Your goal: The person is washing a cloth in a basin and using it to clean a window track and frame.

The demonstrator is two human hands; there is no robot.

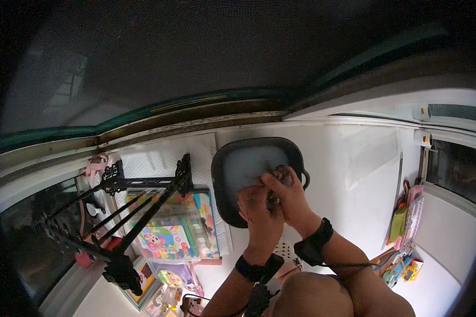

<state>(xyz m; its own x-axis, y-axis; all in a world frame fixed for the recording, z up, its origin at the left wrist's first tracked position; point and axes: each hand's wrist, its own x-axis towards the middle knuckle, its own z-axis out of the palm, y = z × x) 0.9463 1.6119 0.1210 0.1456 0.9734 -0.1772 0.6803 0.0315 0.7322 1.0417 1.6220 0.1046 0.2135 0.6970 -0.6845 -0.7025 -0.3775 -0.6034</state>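
A dark grey basin (221, 196) with rounded corners and a side handle holds cloudy greyish water. Over its near right part, my two hands are close together. My right hand (295, 199) is closed round a small, dark, mottled thing (283, 173) that looks soft and wet; its kind cannot be made out. More of the dark stuff shows between the hands. My left hand (258, 207) has its fingers curled against it, partly smeared by motion. Each wrist wears a black band.
Left of the basin stands a black rack (143, 217) with long rails. Behind it lie colourful flat packages (166, 240) on a white quilted sheet (158, 162). A window ledge (195, 127) runs along the far side. At the right hang small pouches (407, 219), near assorted stationery (396, 269).
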